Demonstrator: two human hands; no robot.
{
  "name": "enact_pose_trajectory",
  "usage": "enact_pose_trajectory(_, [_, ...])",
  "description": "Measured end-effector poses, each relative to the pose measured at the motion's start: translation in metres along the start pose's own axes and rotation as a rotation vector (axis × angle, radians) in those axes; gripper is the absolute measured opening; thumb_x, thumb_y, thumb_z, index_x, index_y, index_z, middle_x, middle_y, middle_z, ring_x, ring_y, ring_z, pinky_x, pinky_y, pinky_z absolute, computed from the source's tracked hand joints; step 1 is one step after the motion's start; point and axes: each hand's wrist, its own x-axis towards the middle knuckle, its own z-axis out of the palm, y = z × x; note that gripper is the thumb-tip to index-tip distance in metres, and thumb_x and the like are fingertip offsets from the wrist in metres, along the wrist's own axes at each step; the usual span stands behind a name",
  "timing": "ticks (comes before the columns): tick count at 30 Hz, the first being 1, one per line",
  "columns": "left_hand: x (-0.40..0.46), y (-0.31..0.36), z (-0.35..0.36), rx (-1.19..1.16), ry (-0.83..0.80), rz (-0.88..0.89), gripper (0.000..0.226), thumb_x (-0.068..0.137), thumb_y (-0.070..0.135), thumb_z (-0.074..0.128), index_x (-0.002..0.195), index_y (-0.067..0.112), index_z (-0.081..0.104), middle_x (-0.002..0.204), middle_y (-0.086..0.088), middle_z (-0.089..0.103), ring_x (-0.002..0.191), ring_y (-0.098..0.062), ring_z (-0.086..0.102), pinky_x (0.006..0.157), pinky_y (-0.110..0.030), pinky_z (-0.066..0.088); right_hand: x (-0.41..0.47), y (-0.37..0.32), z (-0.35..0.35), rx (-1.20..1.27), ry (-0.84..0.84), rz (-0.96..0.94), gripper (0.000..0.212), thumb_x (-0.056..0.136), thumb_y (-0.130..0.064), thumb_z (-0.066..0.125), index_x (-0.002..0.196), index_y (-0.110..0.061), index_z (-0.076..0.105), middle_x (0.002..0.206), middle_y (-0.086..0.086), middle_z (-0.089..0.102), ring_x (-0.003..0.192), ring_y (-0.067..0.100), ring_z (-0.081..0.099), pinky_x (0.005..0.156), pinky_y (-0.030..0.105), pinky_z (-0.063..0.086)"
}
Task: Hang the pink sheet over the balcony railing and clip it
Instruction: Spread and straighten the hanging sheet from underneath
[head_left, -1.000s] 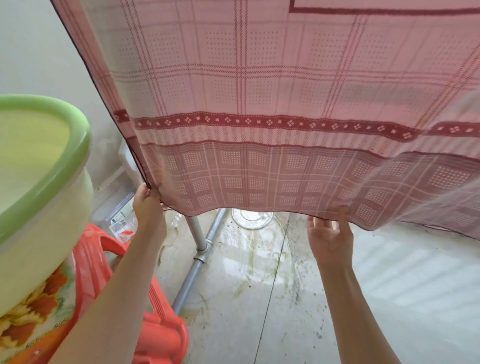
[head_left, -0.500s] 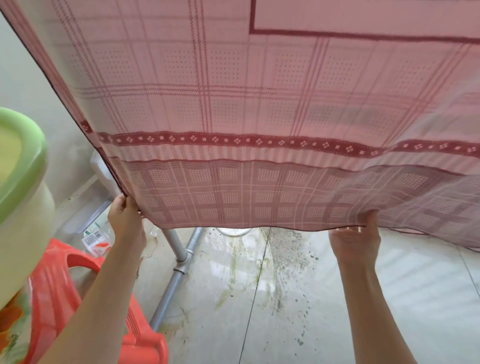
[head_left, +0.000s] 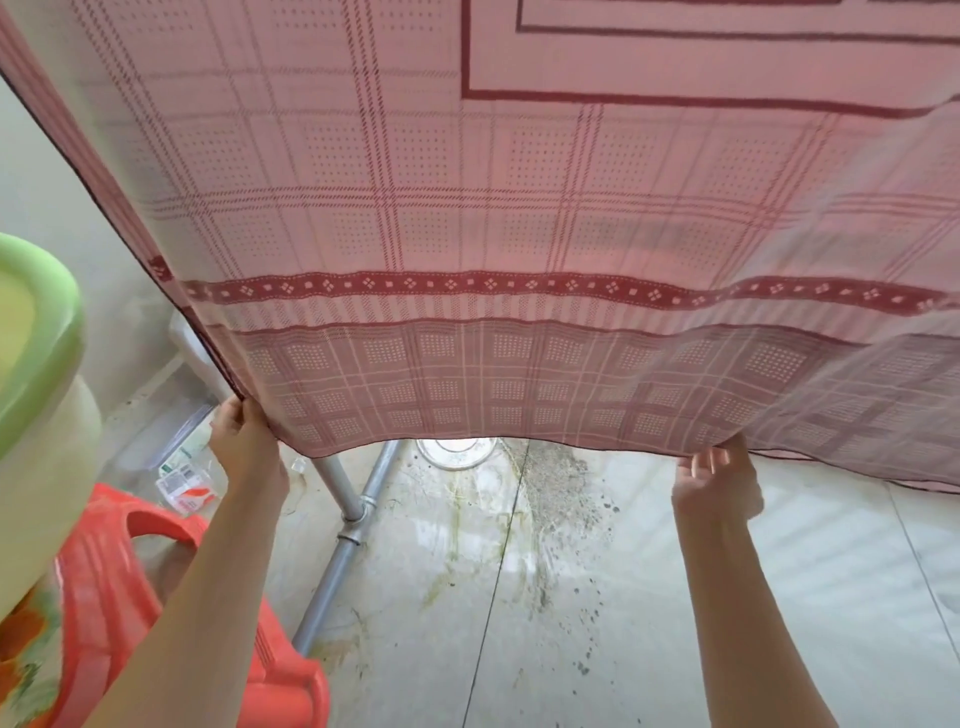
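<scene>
The pink sheet (head_left: 519, 208), checked with dark red bands, hangs down from above and fills the upper part of the head view. My left hand (head_left: 244, 441) pinches its lower left corner. Farther right, my right hand (head_left: 717, 478) grips the bottom hem, fingers curled over the edge. The hem sags slightly between my hands. The railing and any clips are hidden behind or above the cloth.
A cream tub with a green rim (head_left: 36, 395) stands at the left on a red plastic stool (head_left: 156, 597). A grey metal pipe (head_left: 343, 530) runs across the stained tiled floor (head_left: 571, 597). Small packets (head_left: 184, 480) lie by the wall.
My right hand slid further right along the hem, widening the span between my hands. The view tilted up, so the tub and stool shifted left and the hem looks lower.
</scene>
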Motion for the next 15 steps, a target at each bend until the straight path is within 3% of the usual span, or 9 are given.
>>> enact_pose_trajectory(3, [0.0,-0.002,0.002,0.001,0.01,-0.005,0.028,0.084,0.005,0.043,0.06,0.02,0.046,0.066,-0.001,0.035,0.06,-0.01,0.032,0.053,-0.026,0.025,-0.001,-0.005,0.003,-0.007,-0.017,-0.091,0.022,0.079,0.003,0.052,0.092,-0.014,0.047,0.08,0.001,0.055,0.069,0.013,0.054,0.069,0.025,0.047])
enact_pose_trajectory(5, [0.001,-0.003,0.002,0.011,0.017,-0.009,0.029,0.083,0.005,0.042,0.059,0.02,0.043,0.064,-0.001,0.033,0.059,-0.011,0.03,0.053,-0.027,0.023,0.0,-0.012,0.003,-0.027,-0.026,-0.104,0.027,0.067,0.008,0.051,0.081,-0.015,0.045,0.071,0.0,0.048,0.064,0.013,0.049,0.067,0.023,0.044])
enact_pose_trajectory(7, [0.001,-0.003,0.002,0.013,0.033,-0.019,0.029,0.082,0.004,0.042,0.059,0.021,0.044,0.064,0.0,0.034,0.059,-0.01,0.03,0.053,-0.027,0.024,0.001,-0.016,0.001,-0.003,-0.006,-0.104,0.022,0.075,0.008,0.045,0.076,-0.014,0.045,0.067,-0.001,0.048,0.06,0.012,0.049,0.063,0.022,0.044])
enact_pose_trajectory(11, [-0.003,-0.002,0.005,-0.017,0.045,-0.017,0.03,0.085,0.004,0.042,0.061,0.021,0.047,0.062,0.0,0.035,0.057,-0.01,0.03,0.052,-0.025,0.023,0.005,-0.019,-0.004,0.007,-0.005,-0.1,0.018,0.081,0.003,0.048,0.091,-0.011,0.053,0.067,-0.003,0.058,0.06,0.01,0.057,0.061,0.021,0.05])
enact_pose_trajectory(15, [-0.009,0.002,0.005,-0.033,0.048,-0.005,0.031,0.086,0.003,0.042,0.063,0.022,0.049,0.061,0.0,0.035,0.056,-0.01,0.03,0.051,-0.025,0.022,0.005,-0.024,-0.002,-0.007,0.002,-0.057,0.017,0.081,0.004,0.051,0.075,-0.012,0.053,0.072,-0.001,0.056,0.066,0.012,0.054,0.066,0.022,0.048])
